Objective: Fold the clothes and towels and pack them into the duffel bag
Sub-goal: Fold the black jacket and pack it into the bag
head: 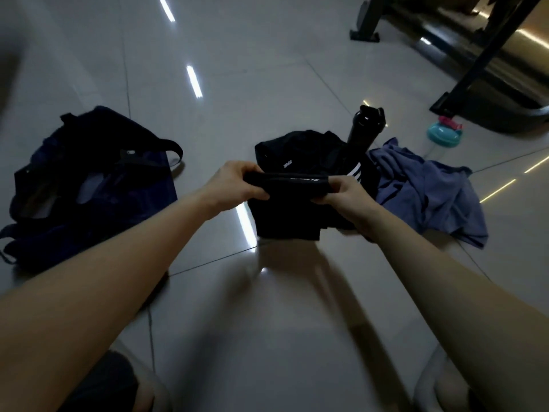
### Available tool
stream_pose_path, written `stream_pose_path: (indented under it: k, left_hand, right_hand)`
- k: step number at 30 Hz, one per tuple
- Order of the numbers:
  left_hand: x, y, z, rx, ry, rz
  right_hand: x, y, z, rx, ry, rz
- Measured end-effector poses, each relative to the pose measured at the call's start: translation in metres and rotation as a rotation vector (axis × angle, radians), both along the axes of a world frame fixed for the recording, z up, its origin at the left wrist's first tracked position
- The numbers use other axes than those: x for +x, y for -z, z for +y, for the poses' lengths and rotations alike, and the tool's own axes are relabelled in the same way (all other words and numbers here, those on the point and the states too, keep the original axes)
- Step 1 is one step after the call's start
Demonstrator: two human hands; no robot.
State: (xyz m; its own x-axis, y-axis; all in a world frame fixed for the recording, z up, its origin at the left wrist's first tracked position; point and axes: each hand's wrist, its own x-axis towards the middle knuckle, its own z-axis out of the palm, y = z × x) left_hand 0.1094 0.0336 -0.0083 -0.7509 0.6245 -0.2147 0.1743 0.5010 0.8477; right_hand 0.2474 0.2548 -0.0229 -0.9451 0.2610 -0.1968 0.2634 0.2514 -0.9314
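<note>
A black garment (289, 209) with small white lettering hangs folded above the tiled floor. My left hand (234, 184) pinches its top left edge and my right hand (346, 194) grips its top right edge. Behind it lies a heap of black clothing (300, 148) with white stripes. A crumpled blue-grey cloth (427, 191) lies to the right of the heap. The dark navy duffel bag (89, 185) sits open on the floor at the left, its straps spread out.
A black bottle (364, 129) stands behind the black heap. A teal and pink lidded bottle (444, 133) lies farther right. Dark metal legs of gym equipment (475, 63) stand at the back right. My knees show at the bottom edge.
</note>
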Motion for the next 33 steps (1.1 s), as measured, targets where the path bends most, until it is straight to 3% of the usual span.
stream_pose_path:
  k: [3,5,8,11,14,18,24,26,29,33]
  left_hand:
    - [0.008,-0.004,-0.006,0.063,-0.012,0.090]
    - [0.025,0.012,-0.012,-0.014,0.044,0.176]
    - [0.059,0.057,-0.030,-0.259,0.157,0.335]
    - [0.090,0.099,-0.053,-0.472,0.410,0.357]
    - [0.111,0.118,-0.062,-0.567,0.593,0.296]
    - [0.112,0.122,-0.057,-0.548,0.613,0.211]
    - [0.108,0.148,-0.073,-0.565,0.786,0.600]
    - [0.110,0.158,-0.078,-0.600,0.828,0.650]
    - [0.110,0.161,-0.077,-0.580,0.837,0.652]
    - [0.108,0.158,-0.076,-0.517,0.867,0.581]
  right_hand:
    - [0.010,-0.009,-0.010,0.158,-0.007,0.132]
    - [0.021,0.012,-0.017,0.356,-0.011,0.119]
    - [0.054,0.060,-0.035,0.515,-0.043,-0.042]
    - [0.095,0.094,-0.054,0.592,-0.185,-0.259]
    - [0.126,0.107,-0.071,0.698,-0.393,-0.247]
    - [0.136,0.128,-0.069,0.792,-0.527,-0.236]
    - [0.130,0.121,-0.056,0.668,-0.408,-0.295]
    - [0.132,0.120,-0.053,0.833,-0.514,-0.203]
    - [0.135,0.128,-0.049,1.105,-0.844,-0.113]
    - [0.130,0.135,-0.048,1.119,-0.999,-0.178]
